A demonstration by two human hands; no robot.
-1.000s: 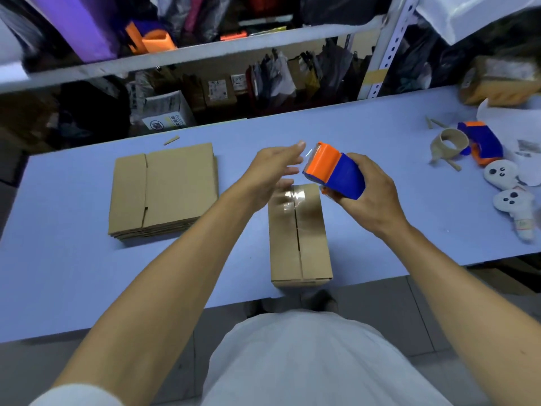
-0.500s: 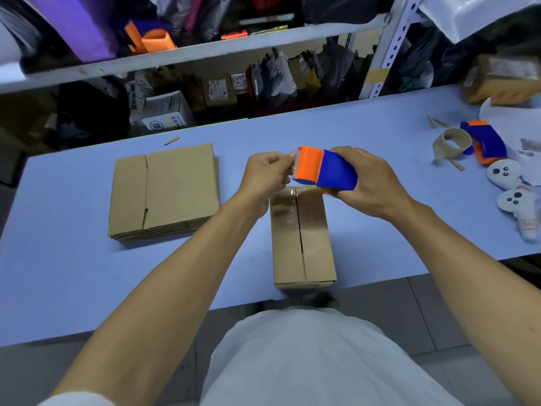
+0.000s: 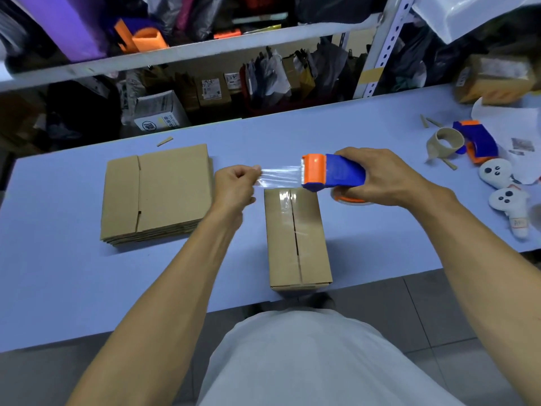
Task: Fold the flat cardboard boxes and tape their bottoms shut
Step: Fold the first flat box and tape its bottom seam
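A folded cardboard box [image 3: 297, 238] stands on the blue table [image 3: 58, 273] near its front edge, flaps up, with a strip of clear tape along its centre seam. Just above its far end, my right hand [image 3: 380, 177] grips a blue and orange tape dispenser [image 3: 330, 172]. My left hand [image 3: 234, 186] pinches the free end of the clear tape [image 3: 279, 177], which stretches flat from the dispenser's orange mouth. A stack of flat cardboard boxes [image 3: 156, 191] lies to the left of the box.
At the right of the table lie a second blue and orange dispenser [image 3: 477, 140], an empty tape core [image 3: 445, 140] and two white ghost-shaped toys [image 3: 503, 186]. A taped parcel [image 3: 494, 80] sits at the far right. Cluttered shelves [image 3: 205, 48] stand behind the table.
My left hand took hold of the tape end at the dispenser and pulled it left. A length of clear tape now spans between both hands. The dispenser turned level.
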